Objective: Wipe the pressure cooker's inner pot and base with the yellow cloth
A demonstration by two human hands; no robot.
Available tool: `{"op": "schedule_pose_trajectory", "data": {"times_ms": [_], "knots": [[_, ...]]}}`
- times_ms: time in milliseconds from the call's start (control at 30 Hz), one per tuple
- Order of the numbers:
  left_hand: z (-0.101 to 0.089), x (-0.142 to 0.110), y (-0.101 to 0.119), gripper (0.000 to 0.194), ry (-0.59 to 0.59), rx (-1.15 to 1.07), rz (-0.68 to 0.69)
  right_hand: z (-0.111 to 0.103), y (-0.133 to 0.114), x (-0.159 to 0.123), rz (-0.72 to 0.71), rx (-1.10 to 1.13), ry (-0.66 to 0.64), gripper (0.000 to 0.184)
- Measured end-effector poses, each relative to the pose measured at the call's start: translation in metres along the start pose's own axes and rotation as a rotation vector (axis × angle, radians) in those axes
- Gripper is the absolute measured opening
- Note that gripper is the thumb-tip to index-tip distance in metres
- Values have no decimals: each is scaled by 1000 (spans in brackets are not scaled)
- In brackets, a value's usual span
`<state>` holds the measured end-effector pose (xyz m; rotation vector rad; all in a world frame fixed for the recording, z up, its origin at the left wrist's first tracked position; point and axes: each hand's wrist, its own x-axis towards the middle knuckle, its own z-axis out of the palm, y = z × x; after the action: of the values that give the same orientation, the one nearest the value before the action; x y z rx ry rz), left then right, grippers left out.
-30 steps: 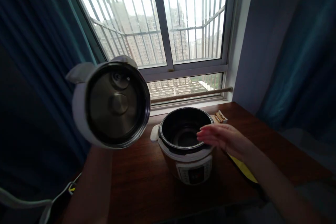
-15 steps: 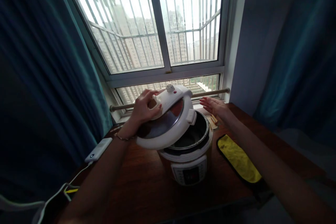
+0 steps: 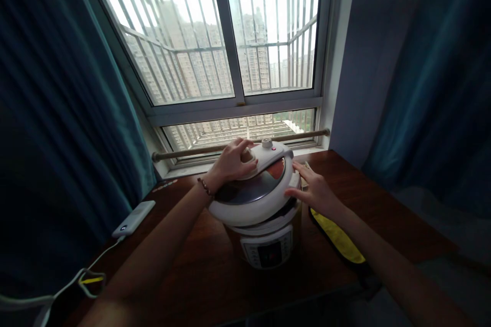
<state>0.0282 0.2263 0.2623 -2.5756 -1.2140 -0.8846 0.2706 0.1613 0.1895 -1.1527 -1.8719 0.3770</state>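
Observation:
My left hand point(image 3: 236, 161) grips the handle of a white pressure cooker lid point(image 3: 261, 208), which has a shiny metal top and a round valve knob. The lid lies over the mouth of the electric pressure cooker point(image 3: 268, 250), slightly tilted, with a dark gap showing at its right front edge. My right hand point(image 3: 312, 189) is at the right side of the rim, thumb and fingers apart, near or touching the lid's edge. The pot's inside is hidden under the lid. A dark control panel faces me.
On the brown wooden table point(image 3: 184, 265), a yellow cloth item with black edging point(image 3: 339, 235) lies right of the cooker. A white power bank point(image 3: 134, 218) with a cable point(image 3: 103, 250) sits at the left. A rail point(image 3: 192, 153) runs before the barred window; blue curtains point(image 3: 111, 138) hang at the sides.
My left hand has brought the lid right and down over the pot, covering the opening that showed before. My right hand has come down and closer to the rim.

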Motion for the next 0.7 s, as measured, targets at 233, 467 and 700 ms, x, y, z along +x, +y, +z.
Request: {"op": "schedule_pose_trajectory", "data": {"times_ms": [233,467,700], "knots": [[14,0,9,40,-42,36,69,8,15,-15,50,41,-20,83],[30,2,9,34,-31,64,-13,2,40,-5,-5,116,-75,71],[34,5,25,33,-27,182,-152,-26,47,23,-53,46,-293,46]]}}
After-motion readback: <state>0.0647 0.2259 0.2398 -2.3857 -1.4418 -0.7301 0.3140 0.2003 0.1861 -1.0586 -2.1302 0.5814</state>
